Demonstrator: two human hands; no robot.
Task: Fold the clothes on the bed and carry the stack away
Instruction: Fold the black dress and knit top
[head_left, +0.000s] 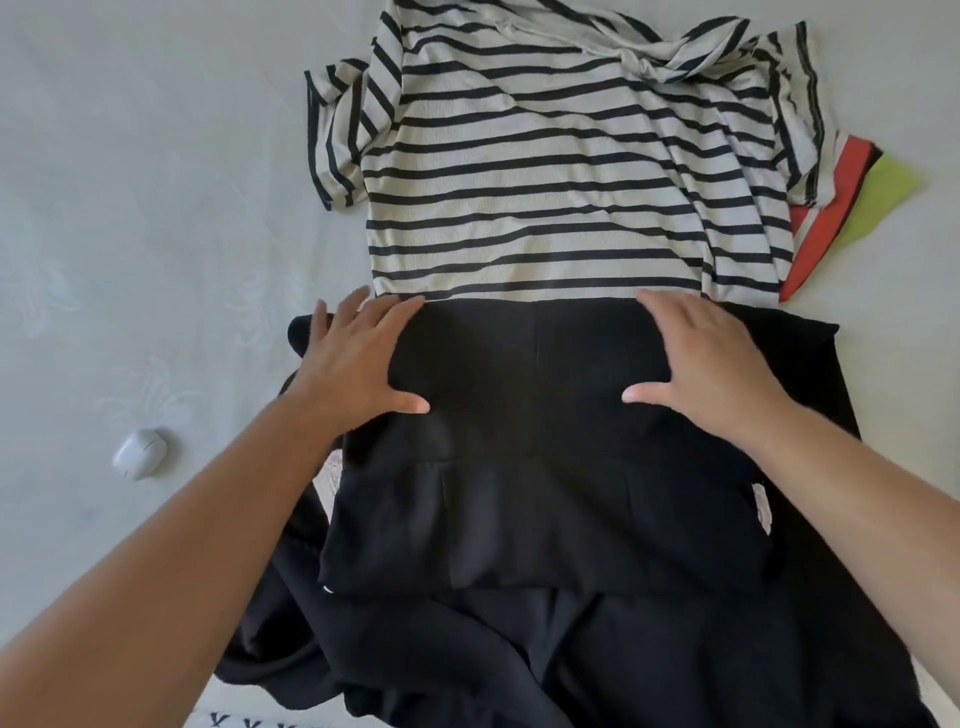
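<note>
A black garment (524, 509) lies folded in front of me on the white bed (130, 208), on top of more loose black cloth. My left hand (358, 364) presses flat on its far left corner, fingers spread. On the far right part of the same fold rests my right hand (711, 358), fingers straight. Beyond the black garment a white shirt with black stripes (545, 166) is spread out flat, its sleeves rumpled. The black fold's far edge overlaps the striped shirt's hem.
A small white earbud case (139, 453) sits on the bed to the left of my left forearm. Red cloth (821, 228) and yellow-green cloth (878, 200) stick out from under the striped shirt at the right.
</note>
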